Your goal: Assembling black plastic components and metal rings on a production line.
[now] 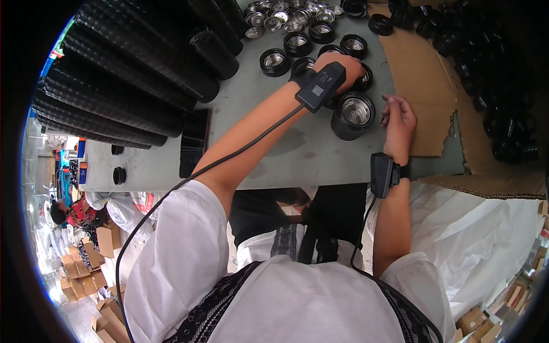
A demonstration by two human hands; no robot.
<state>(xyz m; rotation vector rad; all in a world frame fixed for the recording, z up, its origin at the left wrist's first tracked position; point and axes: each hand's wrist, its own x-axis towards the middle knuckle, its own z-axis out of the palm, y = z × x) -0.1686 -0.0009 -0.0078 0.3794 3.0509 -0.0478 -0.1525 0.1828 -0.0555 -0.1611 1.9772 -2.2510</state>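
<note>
Toward the near edge of the table, right of its middle, a black ribbed stack is set upright, its top lined with silvery metal. Just to its right the right hand is held loosely curled, fingers and thumb a little apart, with nothing seen between them and a slight gap seemingly left to the stack. Beyond the stack, toward the far edge, the black rings are reached over by the left hand; its fingertips are hidden, so whether a ring is gripped cannot be told. For a sound pick-up, a ring is best taken by its outer wall and kept level, so that the silvery lining is not tipped or smudged. Should one be added to the stack, it would best be lowered squarely over the rim, with the right hand used to steady the side. The cable along the left forearm should be kept clear of the rings. Farther out, silvery discs are scattered toward the far edge, a cardboard sheet is laid along the right side with black parts heaped beyond, and long black columns are laid toward the far left corner.
</note>
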